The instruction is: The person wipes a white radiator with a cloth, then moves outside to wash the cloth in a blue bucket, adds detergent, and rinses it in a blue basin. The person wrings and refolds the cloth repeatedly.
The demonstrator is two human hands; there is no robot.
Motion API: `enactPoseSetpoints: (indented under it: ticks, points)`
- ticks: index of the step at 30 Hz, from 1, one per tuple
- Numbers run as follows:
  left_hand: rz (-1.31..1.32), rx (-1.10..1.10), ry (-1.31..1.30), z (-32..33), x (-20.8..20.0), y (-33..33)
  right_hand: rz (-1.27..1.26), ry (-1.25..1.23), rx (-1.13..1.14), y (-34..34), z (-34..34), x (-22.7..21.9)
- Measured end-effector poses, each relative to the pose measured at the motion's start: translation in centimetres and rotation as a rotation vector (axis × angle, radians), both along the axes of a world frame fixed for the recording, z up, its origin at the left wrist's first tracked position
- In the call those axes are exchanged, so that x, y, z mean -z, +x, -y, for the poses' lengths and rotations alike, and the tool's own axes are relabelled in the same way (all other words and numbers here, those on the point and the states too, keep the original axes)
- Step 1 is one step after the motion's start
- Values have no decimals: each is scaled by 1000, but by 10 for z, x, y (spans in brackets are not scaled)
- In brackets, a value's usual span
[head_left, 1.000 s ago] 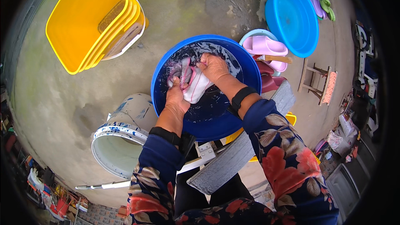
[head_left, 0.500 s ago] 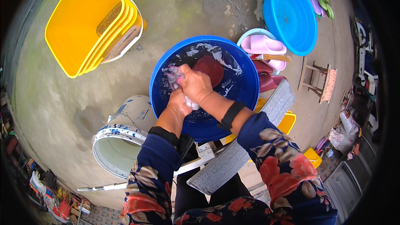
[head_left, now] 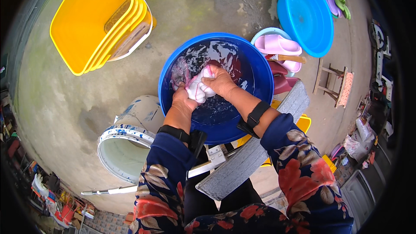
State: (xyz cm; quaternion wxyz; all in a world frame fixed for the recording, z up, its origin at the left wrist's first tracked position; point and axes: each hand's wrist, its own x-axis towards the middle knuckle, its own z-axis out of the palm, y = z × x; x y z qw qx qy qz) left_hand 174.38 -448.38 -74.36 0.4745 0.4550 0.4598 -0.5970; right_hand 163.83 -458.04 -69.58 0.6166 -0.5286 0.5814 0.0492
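Note:
A deep blue bucket point(head_left: 265, 104) holds water with foam streaks across its surface. Inside it, a wet white cloth point(head_left: 198, 87) with pink lines is bunched up between my hands. My left hand point(head_left: 183, 99) grips its lower left side, the fingers partly hidden. On the upper right side, my right hand point(head_left: 220, 81) pinches the cloth between thumb and fingers. Part of the cloth trails into the water at the left, where it is hard to make out. Something dark red point(head_left: 234, 67) shows under the water beyond my right hand.
A grey board point(head_left: 247, 156) lies slanted between me and the bucket. Beside it stand a paint-splashed white bucket point(head_left: 125, 147) and stacked yellow bins point(head_left: 86, 21). To the right are pink slippers point(head_left: 277, 45), a wooden-handled brush point(head_left: 290, 59), a light-blue basin point(head_left: 303, 17) and a small stool point(head_left: 331, 82).
My hands have moved apart from their tight wringing grip, and the white cloth now shows opened out between them. The red thing in the water looks more covered.

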Motion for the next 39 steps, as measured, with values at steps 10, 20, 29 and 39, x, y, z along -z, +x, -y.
enactPoseSetpoints:
  ticks: [10,20,29,39]
  points:
    - [213,130,98,14,-33,-5,-156,358,724,-18,34,4]
    - [-74,-21,-352,4,-24,-19,254,-170,81,21,-45,-51]
    - [77,202,-177,19,-55,-37,-248,-364,-320,24,8,-32]
    - [361,136,208,23,-20,-18,-161,-272,-36,-13,15,30]
